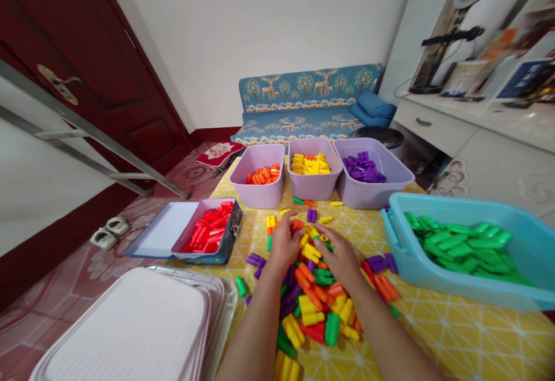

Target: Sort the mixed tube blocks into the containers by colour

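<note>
Head view: heap of small, multicoloured, tube-shaped plastic pieces (309, 306) on yellow, white-lined tablecloth (451, 335); left hand (286, 243) and right hand (340, 254) at its far end, fingers half-curled, grip indeterminable.

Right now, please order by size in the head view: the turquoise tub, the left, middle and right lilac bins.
1. Turquoise tub
2. Right lilac bin
3. Left lilac bin and middle lilac bin: too alike to rank.
</note>
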Demonstrator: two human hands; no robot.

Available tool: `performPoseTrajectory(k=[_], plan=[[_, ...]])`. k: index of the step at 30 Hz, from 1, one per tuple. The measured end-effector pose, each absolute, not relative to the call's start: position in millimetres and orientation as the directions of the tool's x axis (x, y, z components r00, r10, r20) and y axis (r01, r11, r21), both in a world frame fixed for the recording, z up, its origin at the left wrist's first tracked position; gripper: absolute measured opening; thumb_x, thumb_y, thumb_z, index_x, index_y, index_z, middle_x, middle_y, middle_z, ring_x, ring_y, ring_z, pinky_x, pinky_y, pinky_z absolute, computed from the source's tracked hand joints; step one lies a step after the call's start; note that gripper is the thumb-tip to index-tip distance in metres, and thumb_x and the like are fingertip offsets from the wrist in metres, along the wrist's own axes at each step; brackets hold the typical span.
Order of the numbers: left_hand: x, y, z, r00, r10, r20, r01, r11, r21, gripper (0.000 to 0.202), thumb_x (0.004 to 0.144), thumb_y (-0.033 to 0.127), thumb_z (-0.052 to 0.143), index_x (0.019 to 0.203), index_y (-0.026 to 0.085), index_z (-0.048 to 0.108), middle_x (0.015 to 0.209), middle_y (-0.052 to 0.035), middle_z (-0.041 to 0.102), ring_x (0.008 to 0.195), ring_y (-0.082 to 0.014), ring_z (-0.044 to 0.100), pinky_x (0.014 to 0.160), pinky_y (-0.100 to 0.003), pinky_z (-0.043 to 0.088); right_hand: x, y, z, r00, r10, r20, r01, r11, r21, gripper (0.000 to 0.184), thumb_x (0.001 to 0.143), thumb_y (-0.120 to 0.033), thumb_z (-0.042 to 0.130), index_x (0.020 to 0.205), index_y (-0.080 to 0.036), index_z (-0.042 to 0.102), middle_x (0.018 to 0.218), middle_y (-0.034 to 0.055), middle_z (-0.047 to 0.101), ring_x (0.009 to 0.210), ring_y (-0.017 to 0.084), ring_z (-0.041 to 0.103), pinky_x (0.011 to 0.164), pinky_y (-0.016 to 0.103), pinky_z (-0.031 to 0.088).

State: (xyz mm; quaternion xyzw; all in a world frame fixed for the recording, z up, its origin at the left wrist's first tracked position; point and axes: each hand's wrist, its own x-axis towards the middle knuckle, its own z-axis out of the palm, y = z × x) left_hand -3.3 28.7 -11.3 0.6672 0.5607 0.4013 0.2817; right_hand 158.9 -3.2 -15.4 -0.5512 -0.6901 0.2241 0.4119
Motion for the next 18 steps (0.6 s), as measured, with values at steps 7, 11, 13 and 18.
performPoseTrajectory(k=[7, 11, 13, 18], plan=[[-5, 28, -10, 0.023, 0.955, 0.297, 0.440, -0.276, 0.854, 0.031, 0.083, 0.010, 0.048, 0.108, 0.019, 0.064, 0.104, -0.0049, 0.070, 0.093, -0.0149, 0.065, 0.086, -0.029, 0.051, 156, -4, -19, 0.012, 0.953, 0.302, 0.594, 0.236, -0.769, 0.036, 0.086, -0.033, 0.048, 0.115, -0.017, 0.062, 0.116, 0.0102, 0.066, 0.109, 0.024, 0.059, 0.097, 0.041, 0.044], [-9, 27, -7, 0.010, 0.938, 0.346, 0.454, -0.312, 0.834, 0.045, 0.072, -0.003, 0.041, 0.099, 0.018, 0.069, 0.102, -0.0032, 0.071, 0.100, -0.0144, 0.063, 0.096, -0.030, 0.048, 155, -1, -13, 0.008, 0.941, 0.338, 0.631, 0.257, -0.732, 0.030, 0.086, -0.028, 0.047, 0.106, -0.017, 0.066, 0.109, 0.0094, 0.068, 0.103, 0.022, 0.061, 0.094, 0.039, 0.046], [-10, 27, -6, -0.004, 0.917, 0.399, 0.496, -0.344, 0.797, 0.046, 0.068, -0.004, 0.042, 0.098, 0.018, 0.070, 0.104, -0.0036, 0.070, 0.104, -0.0153, 0.061, 0.099, -0.032, 0.046, 156, 8, -6, -0.048, 0.920, 0.389, 0.680, 0.315, -0.662, 0.028, 0.084, -0.020, 0.046, 0.101, -0.017, 0.068, 0.108, 0.0089, 0.068, 0.104, 0.022, 0.059, 0.096, 0.039, 0.044], [-11, 28, -6, -0.045, 0.910, 0.412, 0.677, -0.276, 0.683, 0.041, 0.072, 0.002, 0.044, 0.098, 0.021, 0.070, 0.115, -0.0047, 0.065, 0.110, -0.0179, 0.056, 0.102, -0.036, 0.044, 155, 49, 10, -0.198, 0.895, 0.400, 0.793, 0.386, -0.472, 0.050, 0.073, 0.001, 0.042, 0.107, -0.024, 0.070, 0.122, 0.0056, 0.063, 0.114, 0.023, 0.051, 0.099, 0.040, 0.040]])
